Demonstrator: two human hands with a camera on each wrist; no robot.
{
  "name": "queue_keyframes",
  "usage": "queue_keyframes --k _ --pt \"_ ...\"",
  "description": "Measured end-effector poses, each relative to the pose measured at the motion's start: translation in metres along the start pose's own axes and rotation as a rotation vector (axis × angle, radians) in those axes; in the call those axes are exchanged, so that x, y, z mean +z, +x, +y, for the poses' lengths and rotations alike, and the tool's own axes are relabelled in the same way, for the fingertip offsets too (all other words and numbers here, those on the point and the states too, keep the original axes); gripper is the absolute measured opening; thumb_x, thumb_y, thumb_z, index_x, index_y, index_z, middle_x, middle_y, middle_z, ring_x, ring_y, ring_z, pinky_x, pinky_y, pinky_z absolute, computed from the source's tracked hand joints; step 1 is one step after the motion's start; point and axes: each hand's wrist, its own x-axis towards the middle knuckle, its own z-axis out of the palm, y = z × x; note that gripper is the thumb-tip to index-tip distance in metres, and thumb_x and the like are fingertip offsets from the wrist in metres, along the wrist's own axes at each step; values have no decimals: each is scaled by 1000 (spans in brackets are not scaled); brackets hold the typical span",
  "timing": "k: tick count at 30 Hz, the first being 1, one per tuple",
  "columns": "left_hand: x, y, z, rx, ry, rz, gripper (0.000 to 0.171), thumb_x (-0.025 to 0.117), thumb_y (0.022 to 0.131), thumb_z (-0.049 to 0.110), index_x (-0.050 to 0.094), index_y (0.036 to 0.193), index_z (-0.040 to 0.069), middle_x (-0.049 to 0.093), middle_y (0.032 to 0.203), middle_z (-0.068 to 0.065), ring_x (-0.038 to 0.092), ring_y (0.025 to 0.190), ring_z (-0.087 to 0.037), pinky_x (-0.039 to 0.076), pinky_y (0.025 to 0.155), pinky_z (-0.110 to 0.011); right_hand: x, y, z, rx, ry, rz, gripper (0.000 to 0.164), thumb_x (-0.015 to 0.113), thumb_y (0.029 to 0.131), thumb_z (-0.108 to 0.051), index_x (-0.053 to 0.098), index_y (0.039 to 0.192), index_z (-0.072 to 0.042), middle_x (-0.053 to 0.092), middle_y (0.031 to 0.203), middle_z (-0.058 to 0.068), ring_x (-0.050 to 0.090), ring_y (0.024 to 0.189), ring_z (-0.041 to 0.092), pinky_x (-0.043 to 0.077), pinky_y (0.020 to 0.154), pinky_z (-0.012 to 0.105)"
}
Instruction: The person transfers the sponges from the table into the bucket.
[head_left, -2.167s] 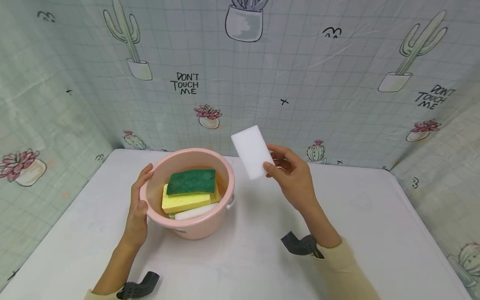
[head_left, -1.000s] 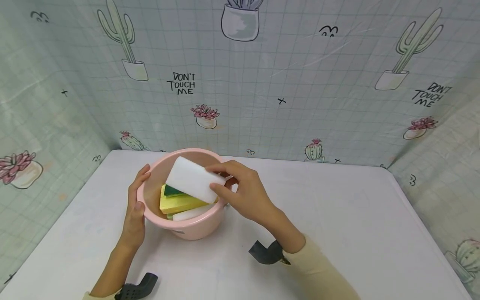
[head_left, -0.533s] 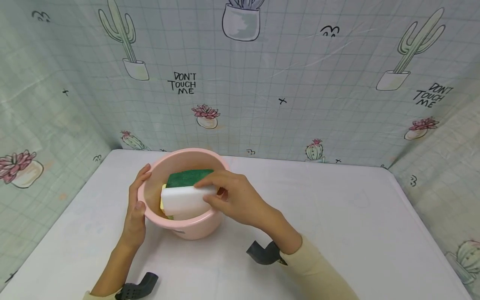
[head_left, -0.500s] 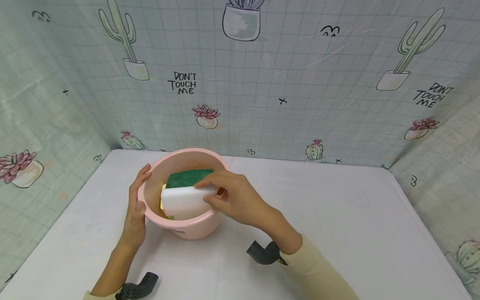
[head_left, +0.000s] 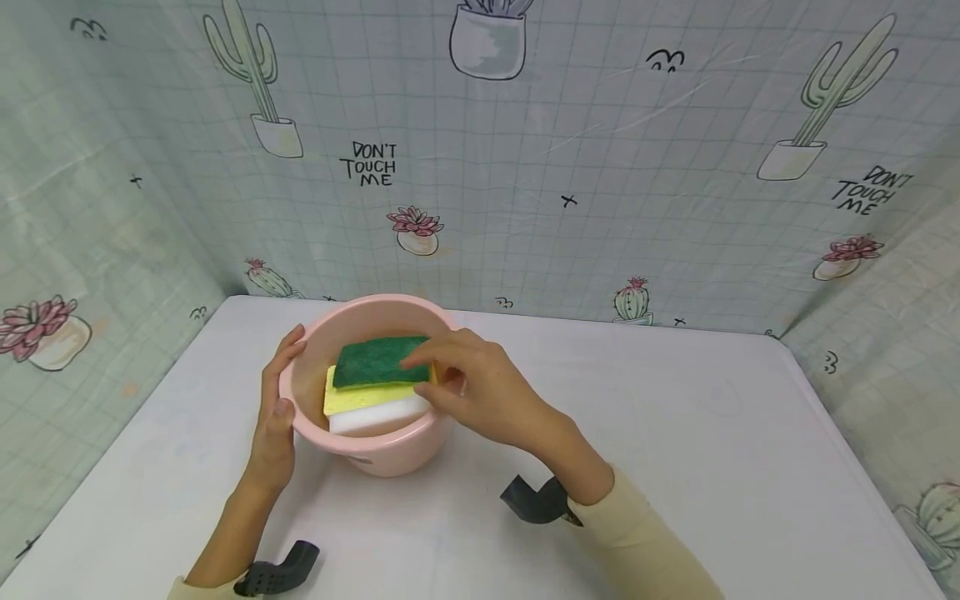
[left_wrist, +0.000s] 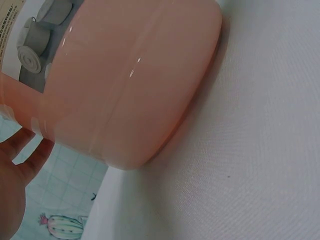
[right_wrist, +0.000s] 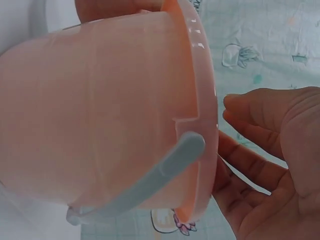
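A pink bucket [head_left: 390, 457] stands on the table's left half. Inside it lie a green scouring pad [head_left: 375, 364], a yellow sponge [head_left: 360, 398] under the pad, and a white sponge [head_left: 371, 416] along the near side. My left hand [head_left: 273, 425] holds the bucket's left side, thumb by the rim; the left wrist view shows its fingertips on the pink wall. Over the right rim hovers my right hand [head_left: 483, 387], thumb and fingers apart with nothing pinched. In the right wrist view its fingers [right_wrist: 255, 162] reach past the rim, tips partly hidden.
The white table [head_left: 675, 467] extends to the right of the bucket. Behind it hangs a grid-patterned cloth [head_left: 600, 125] with printed cacti. The bucket's pale handle [right_wrist: 145, 182] hangs down its side.
The right hand has brought the white sponge from the bucket's right into the bucket and let it go along the near side. The left hand stays on the bucket.
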Motion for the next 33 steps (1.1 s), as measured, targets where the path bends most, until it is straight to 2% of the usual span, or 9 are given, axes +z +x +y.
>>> queue_keyframes --k 6,12,18,24,28,30,32,33 --pt "-1 1 -2 12 -10 6 62 39 98 39 28 146 2 13 156 -14 15 140 -28 19 109 -31 -6 -5 3 -43 44 56 25 70 85 -5 69 110 -9 57 84 -7 55 84 16 50 71 27" --pt "-2 0 -3 -10 14 9 61 39 97 38 28 146 4 14 156 -13 15 140 -27 21 110 -29 -10 -12 6 -57 -7 64 26 71 85 -8 69 111 -10 61 94 -7 54 90 12 50 77 27" --pt "-3 0 -5 -3 67 9 60 38 98 38 29 147 4 15 156 -13 14 142 -26 17 111 -30 -19 -23 7 -13 -58 80 28 71 87 -12 68 114 -15 62 112 -9 54 98 9 50 76 25" --pt "-6 1 -3 -20 109 3 60 37 98 39 28 148 6 15 158 -10 12 143 -25 13 110 -31 -27 -35 10 23 -90 87 29 71 86 -11 68 115 -15 62 114 -10 53 103 7 50 75 24" --pt "-10 -1 2 -72 154 -17 63 37 99 44 25 151 11 13 159 -6 8 144 -23 7 112 -40 -33 -47 15 25 -104 96 31 70 87 -11 66 117 -16 61 117 -8 54 105 10 51 76 26" --pt "-14 -1 6 -91 173 -30 65 37 98 47 23 152 14 12 159 -4 7 144 -22 7 113 -40 -36 -54 19 32 -115 99 33 69 88 -12 64 120 -16 60 121 -6 54 108 12 51 76 27" --pt "-18 1 11 -86 177 -35 67 39 98 49 22 153 15 12 159 -4 9 144 -23 8 112 -37 -39 -63 23 54 -116 104 37 69 88 -13 61 124 -16 57 125 -5 53 111 13 51 78 29" --pt "-20 3 14 -62 179 -37 68 39 98 49 22 153 13 12 159 -6 11 144 -24 10 112 -34 -41 -70 25 68 -115 108 39 69 88 -13 60 126 -17 56 127 -5 53 113 13 51 79 30"
